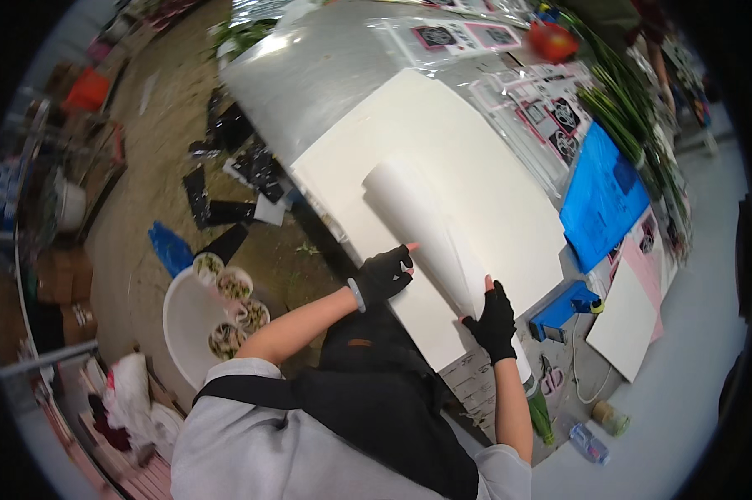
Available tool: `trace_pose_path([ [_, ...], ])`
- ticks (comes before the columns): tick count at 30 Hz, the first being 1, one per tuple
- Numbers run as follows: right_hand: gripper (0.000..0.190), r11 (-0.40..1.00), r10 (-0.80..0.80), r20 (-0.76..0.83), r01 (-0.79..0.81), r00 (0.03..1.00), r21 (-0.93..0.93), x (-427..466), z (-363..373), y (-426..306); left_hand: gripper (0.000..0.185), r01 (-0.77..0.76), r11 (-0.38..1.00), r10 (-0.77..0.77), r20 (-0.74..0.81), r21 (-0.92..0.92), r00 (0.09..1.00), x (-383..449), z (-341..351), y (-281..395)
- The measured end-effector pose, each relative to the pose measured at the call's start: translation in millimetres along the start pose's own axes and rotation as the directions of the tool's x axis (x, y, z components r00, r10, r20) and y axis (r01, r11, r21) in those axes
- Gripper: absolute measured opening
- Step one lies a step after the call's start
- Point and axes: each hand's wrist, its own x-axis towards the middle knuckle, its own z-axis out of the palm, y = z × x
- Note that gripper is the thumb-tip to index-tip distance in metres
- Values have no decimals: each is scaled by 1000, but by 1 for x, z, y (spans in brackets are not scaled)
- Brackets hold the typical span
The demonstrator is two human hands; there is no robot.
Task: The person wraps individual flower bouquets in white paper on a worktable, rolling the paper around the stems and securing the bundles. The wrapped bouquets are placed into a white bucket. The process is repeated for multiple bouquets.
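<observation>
A rolled sheet of white paper lies diagonally over large flat white sheets on the metal table. My left hand, in a black fingertip-less glove, is beside the roll's near edge, its index finger at the paper. My right hand, gloved alike, rests at the roll's lower end, thumb and a finger against it. Green stems stick out below the roll near my right wrist. Whether either hand grips the paper cannot be told.
At right lie a blue sheet, a blue tape dispenser, scissors and a plastic bottle. Green stalks line the far right, near a person's arm. A white tub with cups stands left of the metal table.
</observation>
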Motion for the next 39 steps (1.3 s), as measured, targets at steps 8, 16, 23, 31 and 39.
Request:
trace_pose_path([
  [8,101,988,20,72,-30,997,150,7,-16,-4,73,248,969,-247,-123,-7,961,-187,53,20],
  [16,91,754,-383,19,301,923,584,33,-145,-139,65,430,892,-448,-413,-141,793,-291,57,18],
  [23,54,259,-723,-404,763,559,592,12,-301,-332,47,368,866,-476,-334,-339,814,-322,41,59],
  [31,35,2,-547,-831,992,106,125,-8,-233,-505,43,-239,642,-325,-541,-729,776,-339,-36,66],
  [39,39,98,-511,-786,933,347,347,-86,-31,-581,64,-799,-145,-175,-779,-584,602,-370,-220,120],
])
